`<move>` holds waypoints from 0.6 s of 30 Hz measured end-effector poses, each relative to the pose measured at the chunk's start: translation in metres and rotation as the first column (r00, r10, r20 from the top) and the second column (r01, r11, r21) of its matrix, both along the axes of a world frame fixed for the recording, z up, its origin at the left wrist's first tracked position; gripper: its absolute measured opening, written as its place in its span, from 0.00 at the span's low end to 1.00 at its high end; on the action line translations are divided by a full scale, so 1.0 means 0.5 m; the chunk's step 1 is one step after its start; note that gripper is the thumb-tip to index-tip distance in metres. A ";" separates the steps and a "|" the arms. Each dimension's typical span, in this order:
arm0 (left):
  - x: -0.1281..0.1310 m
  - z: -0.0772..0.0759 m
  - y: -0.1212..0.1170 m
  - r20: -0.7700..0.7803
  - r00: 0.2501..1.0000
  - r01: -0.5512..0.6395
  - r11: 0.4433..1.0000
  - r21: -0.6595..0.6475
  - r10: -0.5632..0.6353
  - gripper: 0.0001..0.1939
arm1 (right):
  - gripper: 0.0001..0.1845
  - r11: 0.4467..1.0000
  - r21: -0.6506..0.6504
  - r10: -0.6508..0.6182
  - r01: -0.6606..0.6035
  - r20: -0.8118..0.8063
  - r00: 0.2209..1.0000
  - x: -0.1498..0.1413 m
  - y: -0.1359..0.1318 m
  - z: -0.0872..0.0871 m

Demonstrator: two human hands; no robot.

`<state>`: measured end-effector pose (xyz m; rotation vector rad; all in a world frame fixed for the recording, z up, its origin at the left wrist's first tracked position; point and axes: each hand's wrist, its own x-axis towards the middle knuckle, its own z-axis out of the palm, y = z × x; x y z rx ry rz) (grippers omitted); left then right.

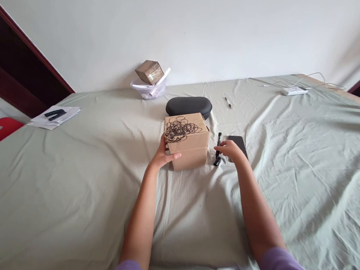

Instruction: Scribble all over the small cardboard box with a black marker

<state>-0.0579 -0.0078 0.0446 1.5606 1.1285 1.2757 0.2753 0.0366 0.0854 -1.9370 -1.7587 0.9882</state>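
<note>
A cardboard box (190,154) with a tangle of black scribbles on its top stands in front of me on the cloth. My left hand (163,154) grips its left side, thumb across the near face and the other fingers partly hidden behind the edge. To the right of the box, my right hand (228,149) pinches a black marker (219,138) that points away from me. A short black piece (217,161), perhaps the marker's cap, shows just below it. Beside that hand, and partly covered by it, lies a flat dark notebook-like object (239,143).
Behind the box lies a black hard case (189,106). A pen (228,102) rests farther back. By the wall, a clear plastic bowl (146,91) holds a taped box (150,72). Papers with a black stapler-like object (54,114) lie left; a white power strip (294,91) sits back right.
</note>
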 end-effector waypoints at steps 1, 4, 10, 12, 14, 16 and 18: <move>0.001 -0.001 0.001 0.003 1.000 -0.027 1.000 0.011 0.027 0.67 | 0.11 1.000 0.016 0.021 -0.020 -0.046 0.999 0.002 -0.003 0.010; 0.002 -0.005 0.005 0.015 0.995 -0.099 0.994 0.043 0.099 0.70 | 0.08 0.989 0.134 0.074 -0.056 -0.133 0.988 -0.004 -0.031 0.040; -0.002 -0.013 0.011 0.023 0.994 -0.108 0.993 0.044 0.107 0.69 | 0.17 0.911 0.388 0.150 -0.141 0.007 0.989 -0.022 -0.203 0.019; -0.003 -0.018 0.016 0.030 0.994 -0.109 0.993 0.041 0.108 0.69 | 0.29 0.877 0.339 0.258 -0.340 0.263 0.930 -0.022 -0.265 -0.012; -0.002 -0.023 0.020 0.039 0.993 -0.117 0.992 0.038 0.115 0.68 | 0.41 0.860 0.250 0.342 -0.446 0.366 0.865 -0.022 -0.309 -0.041; -0.001 -0.025 0.021 0.049 0.992 -0.119 0.992 0.036 0.117 0.68 | 0.49 0.858 0.170 0.394 -0.484 0.386 0.834 -0.028 -0.329 -0.060; 0.001 -0.023 0.019 0.054 0.993 -0.111 0.993 0.034 0.109 0.69 | 0.48 0.857 0.114 0.427 -0.503 0.390 0.816 -0.040 -0.331 -0.072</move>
